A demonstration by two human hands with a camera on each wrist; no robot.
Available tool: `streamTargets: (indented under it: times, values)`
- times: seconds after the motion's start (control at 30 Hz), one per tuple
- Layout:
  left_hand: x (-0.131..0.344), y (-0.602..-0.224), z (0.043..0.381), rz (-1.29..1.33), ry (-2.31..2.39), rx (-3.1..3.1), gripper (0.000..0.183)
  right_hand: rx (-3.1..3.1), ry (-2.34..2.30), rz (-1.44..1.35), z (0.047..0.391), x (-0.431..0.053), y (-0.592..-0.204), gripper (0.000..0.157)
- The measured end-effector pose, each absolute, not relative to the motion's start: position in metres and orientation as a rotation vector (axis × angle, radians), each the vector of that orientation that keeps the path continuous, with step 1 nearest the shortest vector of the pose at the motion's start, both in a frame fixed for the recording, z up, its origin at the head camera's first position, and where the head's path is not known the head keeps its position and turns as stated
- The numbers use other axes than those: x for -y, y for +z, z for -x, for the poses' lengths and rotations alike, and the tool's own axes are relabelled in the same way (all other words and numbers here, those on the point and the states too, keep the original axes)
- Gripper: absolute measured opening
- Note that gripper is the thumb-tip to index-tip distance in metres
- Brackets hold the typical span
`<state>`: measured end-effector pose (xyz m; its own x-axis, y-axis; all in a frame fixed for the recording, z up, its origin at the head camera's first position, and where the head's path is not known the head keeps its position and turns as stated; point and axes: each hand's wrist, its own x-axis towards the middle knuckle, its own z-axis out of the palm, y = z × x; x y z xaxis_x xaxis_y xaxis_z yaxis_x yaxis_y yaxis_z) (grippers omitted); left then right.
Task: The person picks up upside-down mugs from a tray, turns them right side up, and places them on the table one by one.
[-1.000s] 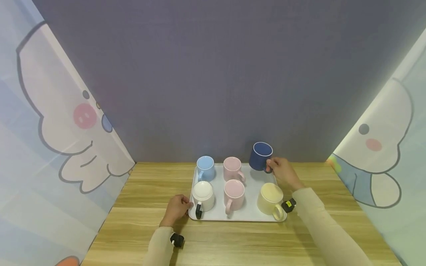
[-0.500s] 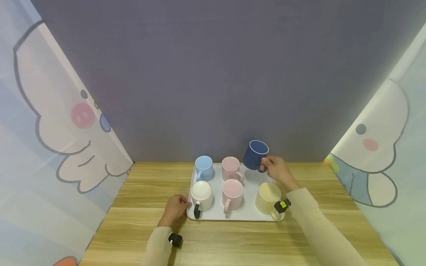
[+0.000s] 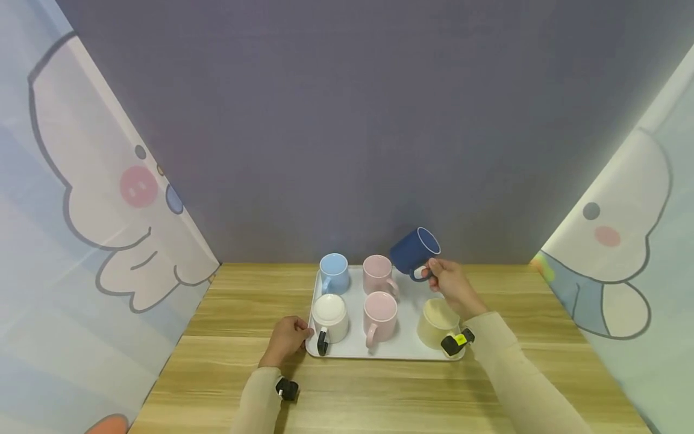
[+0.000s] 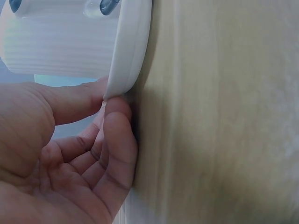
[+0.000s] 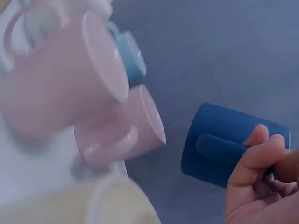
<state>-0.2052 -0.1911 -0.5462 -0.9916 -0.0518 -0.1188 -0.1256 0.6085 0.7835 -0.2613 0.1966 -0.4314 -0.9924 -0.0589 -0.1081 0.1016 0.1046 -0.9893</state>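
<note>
My right hand (image 3: pixel 457 288) grips the handle of a dark blue mug (image 3: pixel 408 251), which hangs tilted above the far right of a white tray (image 3: pixel 355 348). Its rim leans toward the right in the head view. Seen from the right wrist, fingers and thumb curl round the handle of the blue mug (image 5: pixel 212 123). At the tray's near left corner, my left hand (image 3: pixel 285 341) pinches the edge. The left wrist view has the thumb of the left hand (image 4: pixel 70 158) against the tray rim (image 4: pixel 133 51), with curled fingers below it.
On the tray stand a light blue mug (image 3: pixel 334 276), a pink mug (image 3: pixel 376 277) behind another pink mug (image 3: pixel 380 319), a white mug (image 3: pixel 332 319) with a black handle, and a yellow mug (image 3: pixel 434 325). A grey wall (image 3: pixel 347 150) rises behind the wooden table (image 3: pixel 244 301).
The dark blue mug has moved left and tipped so that its rim points right. My right hand has shifted left with it. The left hand stays at the tray corner.
</note>
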Motion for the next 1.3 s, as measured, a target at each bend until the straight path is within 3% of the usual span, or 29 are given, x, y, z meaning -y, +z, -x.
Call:
streamTargets:
  times: [0.4, 0.97, 1.3]
  values:
    - [0.19, -0.545, 0.206, 0.148, 1.341, -2.77, 0.011, -1.344, -2.543, -0.03, 0.253, -0.18, -0.434, 0.029]
    - [0.191, -0.544, 0.207, 0.211, 1.417, -2.869, 0.012, -0.822, -2.707, 0.054, 0.24, -0.165, -0.444, 0.033]
    - [0.151, -0.476, 0.209, 0.182, 1.653, -3.1, 0.01, -0.685, -2.714, 0.121, 0.233, -0.161, -0.445, 0.033]
